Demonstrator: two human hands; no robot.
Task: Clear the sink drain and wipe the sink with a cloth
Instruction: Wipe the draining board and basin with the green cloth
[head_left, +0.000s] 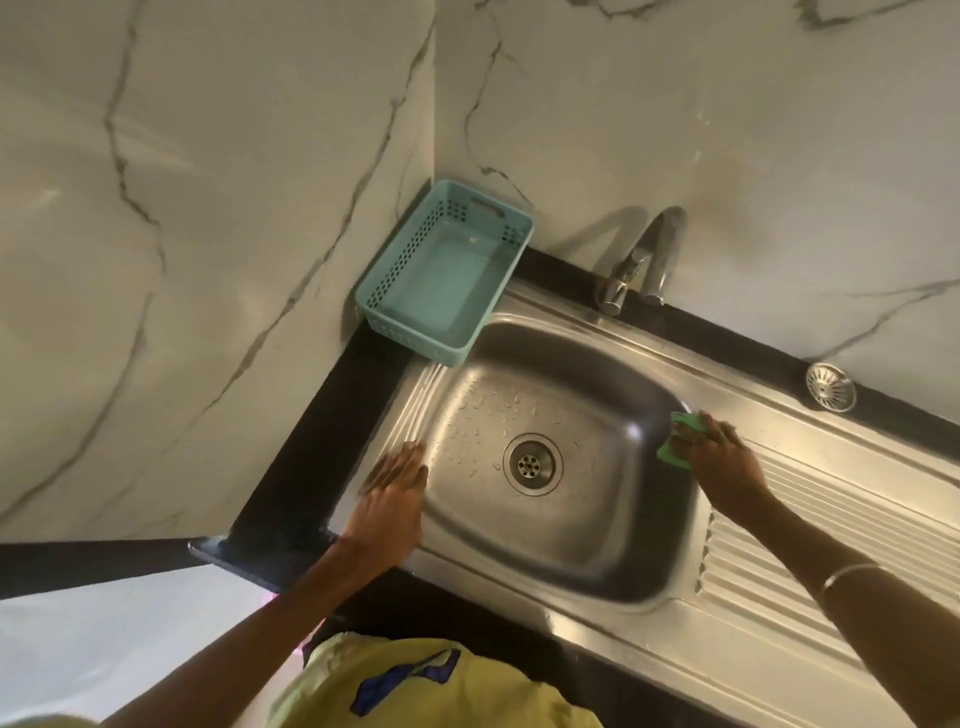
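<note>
A steel sink (582, 525) is set in a black counter, with water drops on its far left slope. Its round drain (532, 464) lies open in the middle of the bowl. The drain's strainer (830, 387) rests on the counter at the back right. My right hand (719, 452) holds a green cloth (675, 447) against the bowl's right rim. With its fingers straight, my left hand (397, 486) lies flat on the sink's left rim.
A teal plastic basket (395, 291) stands in the back left corner, overhanging the sink's edge. A chrome tap (641, 260) rises behind the bowl. The ribbed drainboard (810, 525) runs to the right. Marble walls close the left and back.
</note>
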